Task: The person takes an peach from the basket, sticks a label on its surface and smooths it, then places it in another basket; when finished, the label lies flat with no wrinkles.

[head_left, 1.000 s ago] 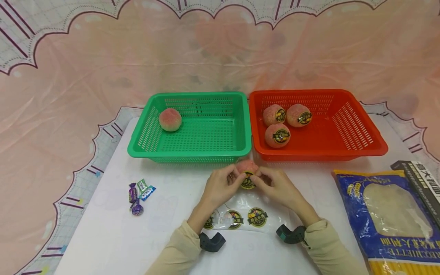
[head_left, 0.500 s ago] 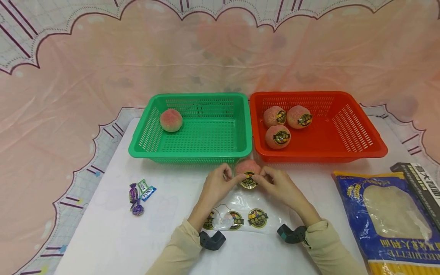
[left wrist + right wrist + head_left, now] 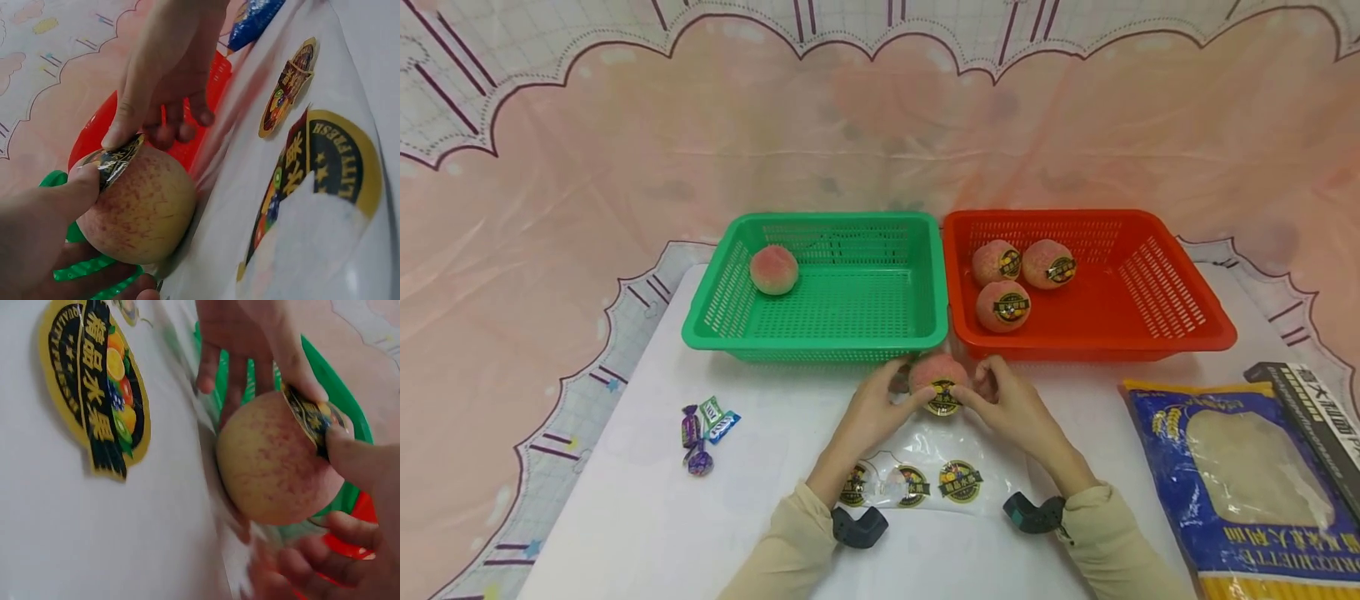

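A pinkish peach (image 3: 934, 371) rests on the white table just in front of the baskets, between the two hands. On its near side is a black-and-gold round sticker (image 3: 943, 398). My left hand (image 3: 872, 408) cups the peach from the left, its thumb pressing the sticker. From the right, my right hand (image 3: 1018, 412) has its thumb on the sticker's other side, with bent fingers beside the fruit. Both wrist views show the thumbs on the sticker (image 3: 119, 161) and the peach's speckled yellow-red skin (image 3: 269, 462). Below the hands lies a clear sheet (image 3: 1003, 487) with several stickers (image 3: 959, 481).
Behind the hands, a green basket (image 3: 816, 343) holds one plain peach (image 3: 774, 269). The red basket (image 3: 1105, 343) beside it holds three stickered peaches (image 3: 1003, 306). Wrapped candies (image 3: 698, 460) lie at left; a blue pasta bag (image 3: 1172, 492) and dark box (image 3: 1311, 417) at right.
The fingers of both hands have shifted from the sticker's edges to the peach's sides, while the thumbs stay on the sticker. The head view has tilted slightly, so the scene sits lower.
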`<state>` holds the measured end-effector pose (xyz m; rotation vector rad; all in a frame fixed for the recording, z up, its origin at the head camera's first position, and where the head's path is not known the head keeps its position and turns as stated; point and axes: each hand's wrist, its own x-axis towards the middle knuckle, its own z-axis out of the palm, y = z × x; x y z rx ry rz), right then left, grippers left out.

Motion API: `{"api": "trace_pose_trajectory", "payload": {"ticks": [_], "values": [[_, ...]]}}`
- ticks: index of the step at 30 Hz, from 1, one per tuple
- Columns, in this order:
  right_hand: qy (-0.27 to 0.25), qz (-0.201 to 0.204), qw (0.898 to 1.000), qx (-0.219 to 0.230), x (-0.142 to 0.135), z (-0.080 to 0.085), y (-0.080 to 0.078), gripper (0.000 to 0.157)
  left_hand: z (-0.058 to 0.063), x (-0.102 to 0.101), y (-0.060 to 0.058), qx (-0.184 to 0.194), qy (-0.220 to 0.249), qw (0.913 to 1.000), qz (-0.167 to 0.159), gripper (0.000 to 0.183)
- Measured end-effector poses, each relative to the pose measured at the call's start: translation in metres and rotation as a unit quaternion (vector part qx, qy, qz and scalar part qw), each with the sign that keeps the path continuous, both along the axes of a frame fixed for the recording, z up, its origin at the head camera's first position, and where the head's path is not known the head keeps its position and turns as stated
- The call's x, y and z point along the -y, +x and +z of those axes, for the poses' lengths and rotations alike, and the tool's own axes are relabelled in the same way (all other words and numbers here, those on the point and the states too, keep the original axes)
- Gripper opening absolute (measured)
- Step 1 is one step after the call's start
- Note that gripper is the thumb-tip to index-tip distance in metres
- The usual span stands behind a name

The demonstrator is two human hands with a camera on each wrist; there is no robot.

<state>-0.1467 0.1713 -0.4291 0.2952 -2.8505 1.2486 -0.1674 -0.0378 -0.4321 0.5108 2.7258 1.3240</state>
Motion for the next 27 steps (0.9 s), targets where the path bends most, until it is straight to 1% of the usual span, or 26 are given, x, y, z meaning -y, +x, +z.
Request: {"api": "trace_pose_trajectory", "payload": {"ticks": [2,4,6,8,10,12,14,16,19,21,24,26,27], "values": [[-0.041,0.026,0.999,0.022,-0.001,-0.002,-0.001,0.053,-0.001,0.000,0.000,-0.001,0.005,0.9998,-0.017,0.065],[-0.075,0.063,0.994,0.038,-0.001,-0.003,-0.002,0.060,-0.002,0.000,0.000,0.001,0.010,0.9995,-0.030,0.069],[-0.097,0.091,0.990,0.048,0.001,-0.002,-0.001,0.059,-0.003,-0.001,0.000,0.007,0.015,0.9992,-0.036,0.072],[-0.111,0.105,0.987,0.057,0.003,-0.001,0.000,0.055,-0.003,-0.002,0.000,0.006,0.009,0.9992,-0.037,0.074],[-0.111,0.104,0.987,0.061,0.006,0.000,0.000,0.052,-0.004,-0.004,0.001,-0.005,-0.004,0.9993,-0.037,0.074],[-0.110,0.096,0.987,0.065,0.007,-0.001,0.001,0.050,-0.003,-0.004,0.002,-0.015,-0.006,0.9987,-0.049,0.073],[-0.111,0.085,0.988,0.068,0.008,-0.002,0.001,0.049,-0.003,-0.004,0.002,-0.013,-0.008,0.9980,-0.062,0.073],[-0.110,0.077,0.989,0.068,0.009,-0.002,0.001,0.047,-0.002,-0.003,0.002,-0.003,0.004,0.9970,-0.078,0.075],[-0.121,0.072,0.988,0.071,0.010,0.002,0.002,0.045,0.000,-0.001,0.001,0.007,0.010,0.9954,-0.095,0.079],[-0.123,0.072,0.987,0.073,0.011,0.009,0.004,0.045,0.000,0.000,0.001,-0.004,0.006,0.9940,-0.109,0.079],[-0.127,0.075,0.986,0.072,0.011,0.017,0.006,0.047,0.001,-0.001,0.001,-0.041,-0.010,0.9917,-0.121,0.078],[-0.127,0.081,0.986,0.070,0.009,0.017,0.005,0.049,0.001,-0.002,0.001,-0.062,-0.023,0.9904,-0.122,0.078],[-0.127,0.089,0.986,0.065,0.007,0.014,0.004,0.049,0.001,-0.002,0.001,-0.069,-0.028,0.9901,-0.119,0.078]]}}
